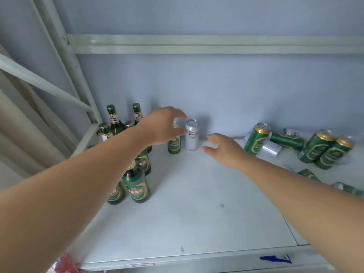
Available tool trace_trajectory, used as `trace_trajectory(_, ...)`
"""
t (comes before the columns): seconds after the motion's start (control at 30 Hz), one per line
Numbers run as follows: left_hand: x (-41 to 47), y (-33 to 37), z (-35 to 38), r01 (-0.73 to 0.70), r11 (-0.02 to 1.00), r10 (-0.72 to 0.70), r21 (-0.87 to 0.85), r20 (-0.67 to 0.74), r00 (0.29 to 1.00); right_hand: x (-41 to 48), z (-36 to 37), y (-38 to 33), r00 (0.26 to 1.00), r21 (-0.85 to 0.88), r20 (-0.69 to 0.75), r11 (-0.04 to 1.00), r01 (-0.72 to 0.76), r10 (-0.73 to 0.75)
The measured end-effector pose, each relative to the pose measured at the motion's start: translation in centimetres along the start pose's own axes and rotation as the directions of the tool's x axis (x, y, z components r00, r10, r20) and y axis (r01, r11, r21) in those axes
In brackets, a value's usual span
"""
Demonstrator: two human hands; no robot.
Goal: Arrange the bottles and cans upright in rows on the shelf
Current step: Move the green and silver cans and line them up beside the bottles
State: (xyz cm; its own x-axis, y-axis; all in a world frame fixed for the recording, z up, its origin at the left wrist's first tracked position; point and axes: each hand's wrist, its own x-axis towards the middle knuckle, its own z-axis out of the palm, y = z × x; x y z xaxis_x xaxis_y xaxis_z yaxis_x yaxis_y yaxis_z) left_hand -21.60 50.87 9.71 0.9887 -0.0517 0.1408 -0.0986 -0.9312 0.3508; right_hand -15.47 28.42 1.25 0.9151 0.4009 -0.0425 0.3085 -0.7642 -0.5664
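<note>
Against the back wall of the shelf (197, 203), a silver can (192, 136) stood upright beside a green can (174, 143). Both the left hand (163, 126) and right hand (224, 149) hovered spread and empty. Fallen cans (323, 150) lay well right; fetching one and setting it close alongside would keep the row straight.

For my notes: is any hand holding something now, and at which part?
Nothing is held. Left hand and right hand are both open beside the silver can.
</note>
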Motion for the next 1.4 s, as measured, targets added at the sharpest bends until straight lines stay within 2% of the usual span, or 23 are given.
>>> trace_trajectory(0.17, 2.2, 6.0, 3.7, -0.046, 0.999, 0.046, -0.005, 0.055, 0.997, -3.5, -5.3, 6.2, 0.996, -0.013, -0.05, 0.997, -0.081, 0.08)
trace_trajectory(0.4, 3.9, 15.3, 8.9, -0.01, 0.993, 0.019, -0.118, 0.076, 0.997, -8.3, -13.3, 15.5, 0.989, 0.007, -0.107, 0.994, -0.106, 0.106)
trace_trajectory(0.6, 4.4, 19.6, 13.0, 0.051, 0.983, -0.037, -0.176, 0.08, 0.996, -10.6, -17.0, 22.4, 0.978, 0.058, -0.12, 0.985, -0.165, 0.171)
trace_trajectory(0.93, 7.2, 19.1, 18.0, 0.159, 0.948, -0.123, -0.275, 0.143, 0.982, -10.6, -13.4, 29.5, 0.939, 0.104, -0.024, 0.935, -0.338, 0.342)
trace_trajectory(1.17, 12.3, 16.7, 21.2, 0.214, 0.906, -0.153, -0.365, 0.188, 0.97, -10.9, -8.7, 32.2, 0.848, 0.117, -0.067, 0.848, -0.517, 0.526)
trace_trajectory(1.3, 15.1, 15.4, 23.9, 0.215, 0.895, -0.141, -0.391, 0.211, 0.967, -11.6, -6.6, 31.3, 0.761, 0.23, -0.184, 0.781, -0.581, 0.621)
trace_trajectory(1.4, 17.2, 15.2, 25.6, 0.234, 0.889, -0.161, -0.392, 0.212, 0.964, -12.2, -4.9, 30.9, 0.715, 0.266, -0.182, 0.734, -0.624, 0.675)
